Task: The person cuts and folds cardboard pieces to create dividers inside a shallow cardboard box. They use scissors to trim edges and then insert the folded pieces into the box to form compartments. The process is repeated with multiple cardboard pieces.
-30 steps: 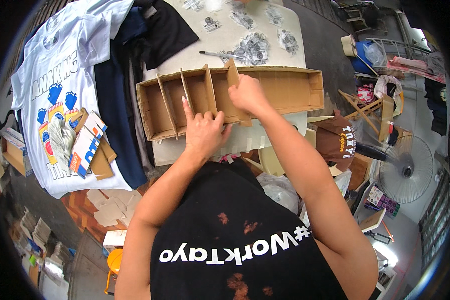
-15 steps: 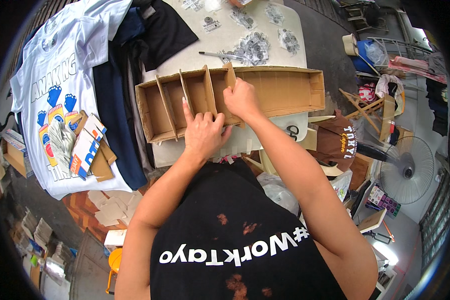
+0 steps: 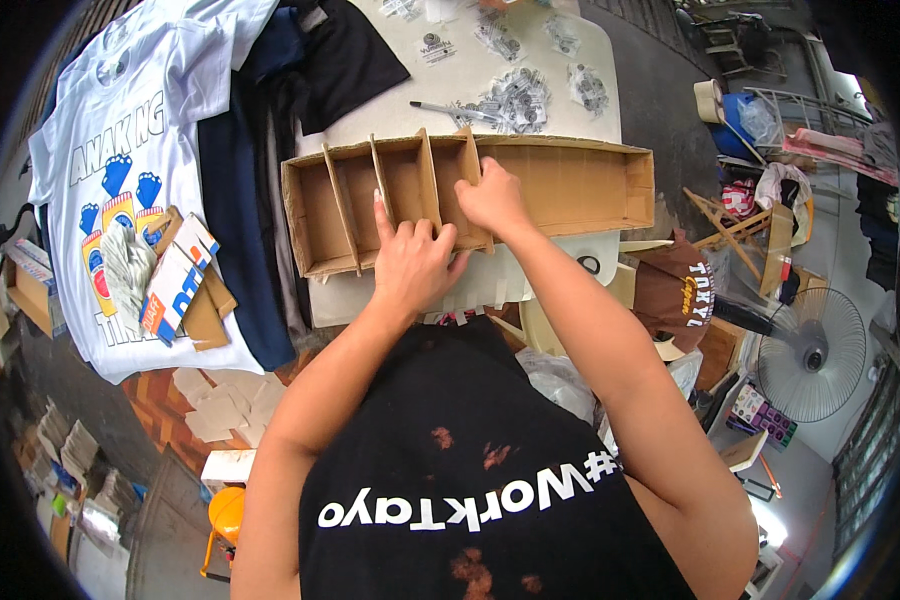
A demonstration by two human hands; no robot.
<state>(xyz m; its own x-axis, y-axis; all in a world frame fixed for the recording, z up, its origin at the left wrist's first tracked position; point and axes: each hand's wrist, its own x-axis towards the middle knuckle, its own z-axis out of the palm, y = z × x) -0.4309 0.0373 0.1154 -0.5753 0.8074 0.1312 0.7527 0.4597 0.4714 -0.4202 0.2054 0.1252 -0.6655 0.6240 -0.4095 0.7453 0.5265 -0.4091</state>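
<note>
A long, shallow cardboard box (image 3: 570, 185) lies across the table in front of me. Upright cardboard dividers split its left part into narrow compartments, while the right part is one long open section. My right hand (image 3: 496, 203) is closed in a fist around the rightmost divider (image 3: 471, 165), near its middle. At the box's near wall, my left hand (image 3: 410, 266) has its fingers bent over the edge. Its index finger stretches along another divider (image 3: 378, 170), and the thumb points toward the right hand.
Small clear packets (image 3: 518, 98) and a pen (image 3: 452, 110) lie on the white table (image 3: 370, 303) beyond the box. To the left are a white printed T-shirt (image 3: 170, 110) with cardboard scraps (image 3: 202, 315) on it, and dark garments (image 3: 345, 60). A fan (image 3: 812, 355) stands right.
The whole view has shifted slightly, so the table and box appear a little further right. Both hands keep the same places on the box, with the right hand still on the divider.
</note>
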